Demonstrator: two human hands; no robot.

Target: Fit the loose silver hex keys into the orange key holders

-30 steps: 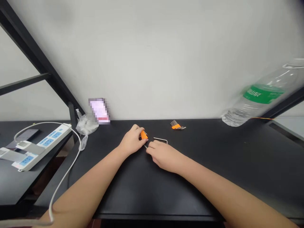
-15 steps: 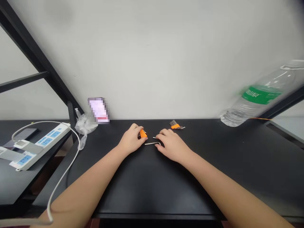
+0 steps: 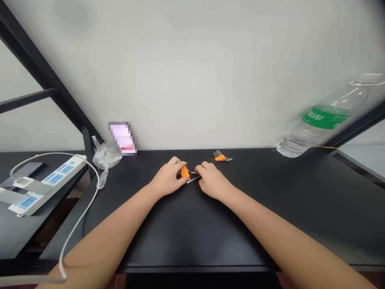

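My left hand is closed around an orange hex key holder, thumb at its near end and fingers at its far end. Small dark key ends show along the holder's right side. Just to the right, my right hand has its fingers pinched on a thin silver hex key, which slants down left toward the holder. A second short metal end shows above it by the fingertips; whether it belongs to the same key I cannot tell. Behind my right hand lies another orange holder with several hex keys fanned out.
The black table meets a pale wall. A blurred phone leans there beside a crumpled clear plastic bag. At left lie a white power strip and a looping white cable. A large green-labelled bottle stands at right.
My left hand has moved slightly right with the orange holder, and my right hand slightly left. The gap between them has narrowed, and the silver hex key now tilts closer to the holder.
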